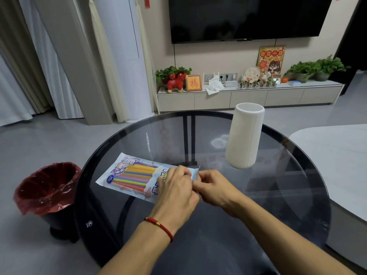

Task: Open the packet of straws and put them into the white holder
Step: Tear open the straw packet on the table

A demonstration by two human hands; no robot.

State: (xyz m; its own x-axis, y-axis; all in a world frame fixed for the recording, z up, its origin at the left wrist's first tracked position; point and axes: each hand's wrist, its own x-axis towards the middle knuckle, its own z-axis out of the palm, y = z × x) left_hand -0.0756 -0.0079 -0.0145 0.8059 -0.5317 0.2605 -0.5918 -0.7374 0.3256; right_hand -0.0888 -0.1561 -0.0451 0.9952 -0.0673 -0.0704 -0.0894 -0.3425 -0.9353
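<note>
A flat packet of coloured straws (132, 176) lies on the round dark glass table (208, 235), its length running left to right. My left hand (176, 191), with a red cord at the wrist, rests on the packet's right end and pinches its edge. My right hand (213, 187) pinches the same right edge from the other side, fingertips meeting the left hand's. The packet looks sealed. The tall white ribbed holder (245, 135) stands upright on the table, behind and to the right of my hands, with its mouth open.
A black bin with a red liner (46, 187) stands on the floor left of the table. A pale table or sofa edge (337, 165) lies to the right. A TV cabinet (250, 96) with ornaments runs along the far wall.
</note>
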